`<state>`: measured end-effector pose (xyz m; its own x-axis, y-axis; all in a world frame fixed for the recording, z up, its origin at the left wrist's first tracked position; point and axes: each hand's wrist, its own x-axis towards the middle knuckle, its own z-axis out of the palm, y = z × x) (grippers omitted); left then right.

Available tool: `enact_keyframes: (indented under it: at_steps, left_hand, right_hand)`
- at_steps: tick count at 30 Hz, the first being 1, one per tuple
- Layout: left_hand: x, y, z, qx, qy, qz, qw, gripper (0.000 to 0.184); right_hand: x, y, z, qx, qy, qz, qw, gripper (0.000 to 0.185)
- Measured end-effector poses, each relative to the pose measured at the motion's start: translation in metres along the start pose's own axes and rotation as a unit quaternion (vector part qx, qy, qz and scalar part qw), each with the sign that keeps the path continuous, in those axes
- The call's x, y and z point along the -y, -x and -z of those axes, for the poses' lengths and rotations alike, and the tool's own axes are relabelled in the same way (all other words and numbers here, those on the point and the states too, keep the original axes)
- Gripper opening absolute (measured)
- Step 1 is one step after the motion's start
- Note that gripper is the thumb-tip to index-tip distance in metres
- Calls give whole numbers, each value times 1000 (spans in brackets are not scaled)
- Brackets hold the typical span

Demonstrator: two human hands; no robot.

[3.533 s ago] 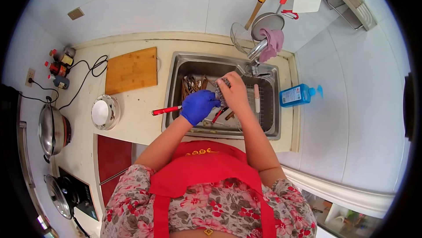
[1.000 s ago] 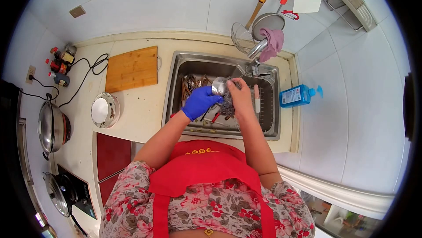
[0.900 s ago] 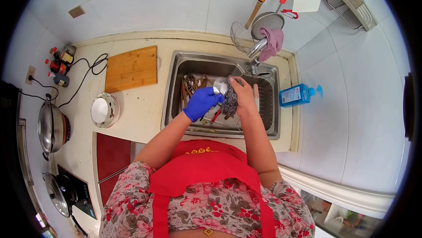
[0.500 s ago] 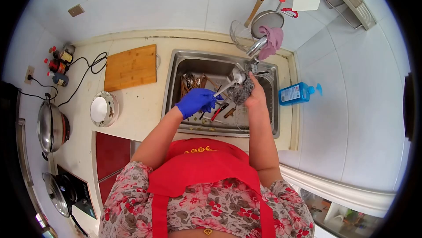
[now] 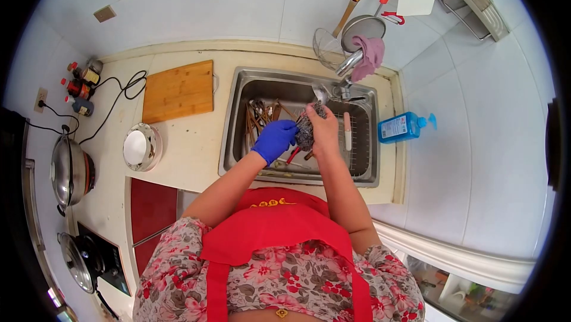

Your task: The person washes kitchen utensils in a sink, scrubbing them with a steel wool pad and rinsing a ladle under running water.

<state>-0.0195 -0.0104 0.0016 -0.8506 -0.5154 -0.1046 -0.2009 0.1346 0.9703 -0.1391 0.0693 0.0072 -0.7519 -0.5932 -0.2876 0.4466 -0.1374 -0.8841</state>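
My left hand (image 5: 275, 141), in a blue glove, is closed over the sink (image 5: 231, 137) on the handle end of a metal spoon. The spoon (image 5: 321, 92) points up and to the right, its bowl showing past my right fingers. My bare right hand (image 5: 324, 133) is wrapped round a grey steel wool scrubber (image 5: 305, 134), pressed along the spoon's handle, most of which is hidden. Below in the sink lie several chopsticks (image 5: 252, 121) on the left and a red-handled utensil (image 5: 293, 155) near the front. A pale-handled utensil (image 5: 348, 131) rests on the right side.
A faucet (image 5: 351, 62) with a pink cloth (image 5: 369, 57) juts over the sink's back right. A blue soap bottle (image 5: 399, 128) stands to the right. Left of the sink are a cutting board (image 5: 178, 91), stacked bowls (image 5: 141, 148) and an electric pot (image 5: 70, 167).
My right hand has moved left with the scrubber, along the spoon toward my gloved hand. The left hand has shifted slightly. The pale-handled utensil and wire rack on the right now show.
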Motion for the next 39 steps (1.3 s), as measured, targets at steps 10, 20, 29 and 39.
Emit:
enact_keyframes:
  at_steps: [10,20,29,39]
  left_hand:
    - [-1,12,15,161,257,235,923,22]
    - [20,18,-6,-163,-192,-23,968,22]
    - [28,7,-5,-104,-80,-3,991,18]
    - [18,21,-4,-112,-105,28,988,19]
  right_hand:
    - [1,-28,38,-11,-127,-3,992,19]
    - [-21,1,8,53,-33,-67,996,17]
    - [-25,6,7,111,-31,-73,991,17]
    - [-26,-2,17,35,-40,-76,996,21]
